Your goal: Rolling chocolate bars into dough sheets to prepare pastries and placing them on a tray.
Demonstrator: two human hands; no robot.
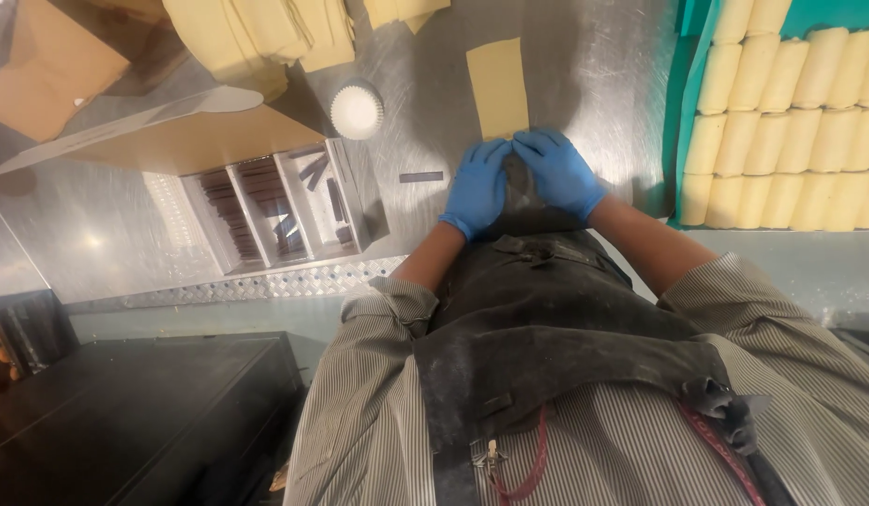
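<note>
Dough strip (pixel 498 86), pale and rectangular, lies flat on the steel table (pixel 603 66) at twelve o'clock from both gloved hands. The left hand (pixel 476 187) and right hand (pixel 558 171) press fingertips together on its near end, fingers curled and narrow, apparently beginning a roll; most of the strip is unrolled. At three o'clock, a green tray (pixel 680 122) holds rows of finished rolls (pixel 791 122). At nine o'clock sits a divided box of dark sticks (pixel 275 211), one loose stick (pixel 421 176) beside it, and more dough sheets (pixel 256 37) at eleven.
</note>
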